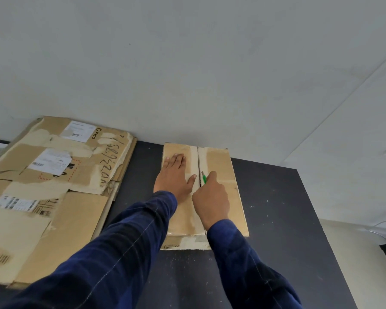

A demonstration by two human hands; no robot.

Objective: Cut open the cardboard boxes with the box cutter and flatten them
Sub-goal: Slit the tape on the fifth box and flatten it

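We see the cardboard box lying on the black table, directly under both hands. The left hand lies flat on the left top flap of the box, with its fingers straight and pressing on the cardboard and its thumb spread toward the middle seam. The right hand is just beside it, on the right of the seam. Its fingers are curled round the green box cutter, and the metal tip points away from the person and sits at the seam between the two flaps. Pale tape runs along this seam. Both arms wear dark blue sleeves. Well to the left of the left hand lies a stack of flattened cardboard boxes with white labels and handwritten numbers. Beyond the hands stands a plain grey wall.
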